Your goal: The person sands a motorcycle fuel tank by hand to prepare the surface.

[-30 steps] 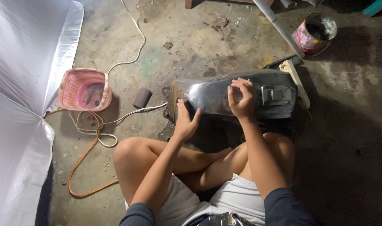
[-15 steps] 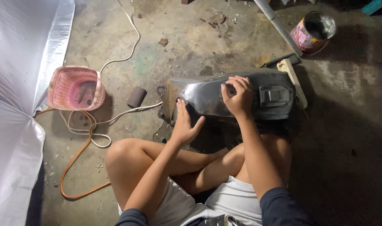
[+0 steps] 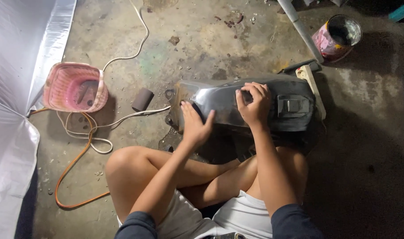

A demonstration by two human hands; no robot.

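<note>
While the person sits cross-legged on the concrete floor [image 3: 237, 40], the dark metal fuel tank [image 3: 219, 99] lies on its side just in front of the knees, and both hands are on it. Compared with a second ago, the right hand [image 3: 254, 102] has stayed on the upper curve of the tank with only a small shift, fingers curled down and pressed against the surface, apparently over something small that I cannot make out. The left hand [image 3: 196, 123] has hardly moved either: it remains flat against the near left side of the tank, fingers spread, thumb out, bracing it. So the tank is held steady in the same spot, and the work on its top surface looks to be carrying on rather than finishing. Both forearms reach forward over the knees, the right one straighter, the left angled inward. To the left sits a pink basket [image 3: 74, 87], with a small dark cylinder [image 3: 142, 99] between it and the tank, and a white cord [image 3: 122, 118] and an orange cord [image 3: 73, 163] trailing nearby. Up right stands a paint can [image 3: 339, 36].
</note>
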